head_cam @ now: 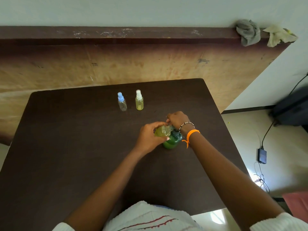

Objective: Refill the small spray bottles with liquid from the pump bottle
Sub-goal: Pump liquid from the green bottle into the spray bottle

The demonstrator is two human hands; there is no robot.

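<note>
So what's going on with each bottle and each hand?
Blue-capped spray bottle: upright, capped, looks empty.
White-capped spray bottle: upright, capped, holds yellow liquid.
Uncapped small bottle: tilted, held at the pump.
Green pump bottle: upright on table.
Left hand: gripping the small bottle.
Right hand: on the pump top.

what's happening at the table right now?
A person is refilling a small bottle from the green pump bottle. The left hand holds an uncapped small bottle, tilted, with its mouth at the pump's spout; it already shows yellowish liquid. The right hand rests on the pump head. Farther back on the dark table stand two capped spray bottles: the blue-capped one looks empty, the white-capped one holds yellow liquid.
</note>
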